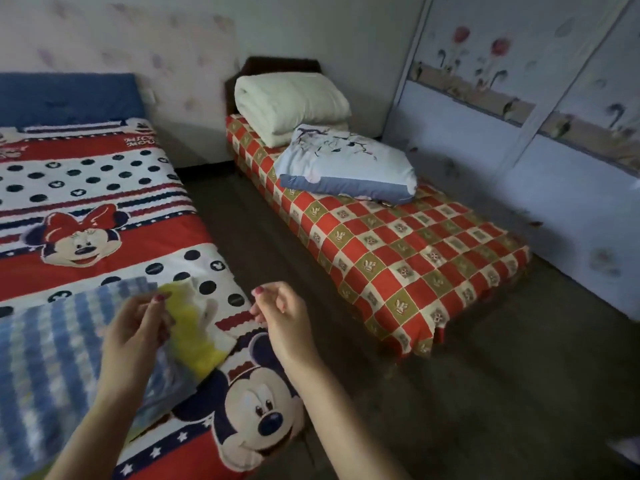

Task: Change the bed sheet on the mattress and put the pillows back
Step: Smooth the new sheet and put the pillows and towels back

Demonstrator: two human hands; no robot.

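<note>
A folded blue-and-white striped sheet (pixel 52 344) with a yellow part (pixel 194 337) lies on the left bed, on its red, white and navy cartoon-mouse sheet (pixel 104 216). My left hand (pixel 138 327) hovers over the folded sheet at the yellow part, fingers bent; whether it pinches the cloth is unclear. Just off that bed's edge, my right hand (pixel 280 313) hangs loosely curled and holds nothing. The second bed wears a red-and-gold checked sheet (pixel 398 258). At its head, a pale blue pillow (pixel 346 168) leans against a folded cream quilt (pixel 287 105).
A dark floor strip (pixel 263 244) runs between the two beds. A floral wardrobe (pixel 519 133) stands right of the checked bed. A blue padded headboard (pixel 65 98) backs the left bed, and a dark wooden headboard (pixel 280 64) backs the other.
</note>
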